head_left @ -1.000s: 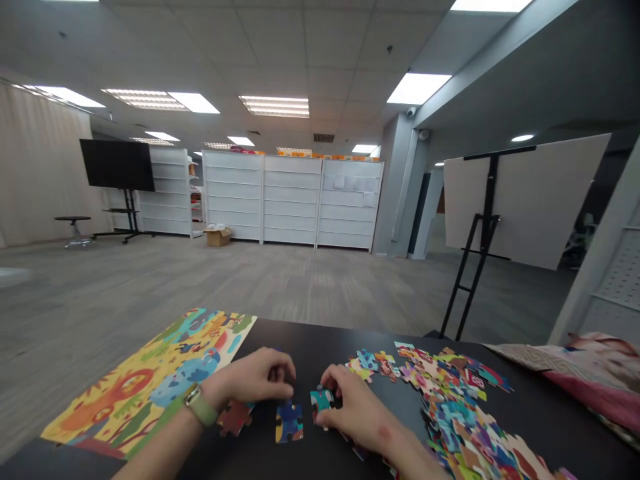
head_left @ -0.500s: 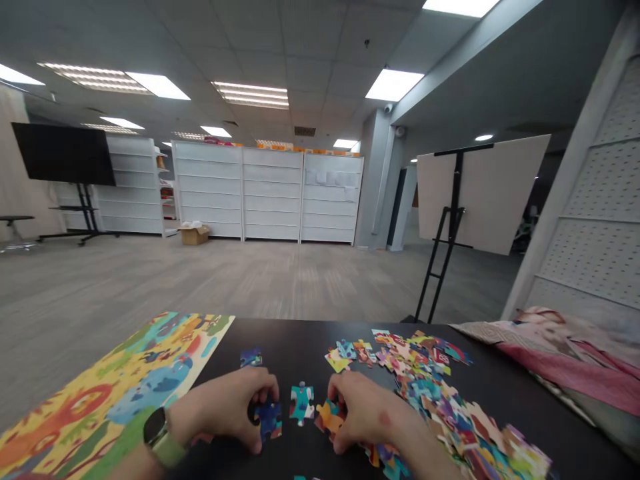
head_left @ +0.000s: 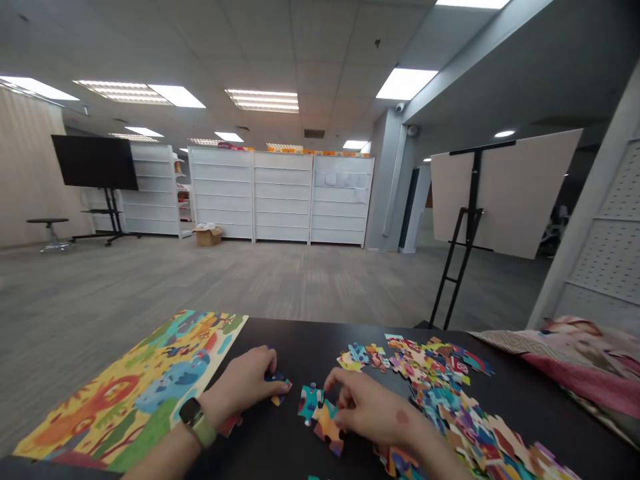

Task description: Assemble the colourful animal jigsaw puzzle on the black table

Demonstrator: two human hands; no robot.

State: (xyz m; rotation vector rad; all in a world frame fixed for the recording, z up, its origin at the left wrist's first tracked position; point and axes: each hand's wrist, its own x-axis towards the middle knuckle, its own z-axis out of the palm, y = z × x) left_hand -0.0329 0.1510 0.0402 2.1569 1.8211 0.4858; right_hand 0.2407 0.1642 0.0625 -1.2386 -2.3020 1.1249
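In the head view, a flat teal cardboard jigsaw piece with rounded knobs and white markings [head_left: 309,402] lies on the smooth black tabletop [head_left: 265,460], its near right edge meeting an orange jigsaw piece with a purplish-brown near side [head_left: 329,430]; whether they are locked together is unclear. The right hand [head_left: 370,403] is half open, with a gap between index finger and thumb, both at the orange piece's edge; I cannot tell whether it has hold of it. The left hand [head_left: 245,381], loosely curled, touches a dark blue jigsaw piece with a yellowish near edge [head_left: 281,392], partly hidden by the thumb, so its grip cannot be told. A watch with a pale green band [head_left: 197,421] circles the left wrist. To the left lies a flat rectangular sheet printed with yellow, orange and blue animals [head_left: 150,383]; to the right spreads a loose, overlapping heap of many-coloured jigsaw pieces [head_left: 463,420], with a rumpled pink-and-beige patterned cloth [head_left: 565,367] farther right.
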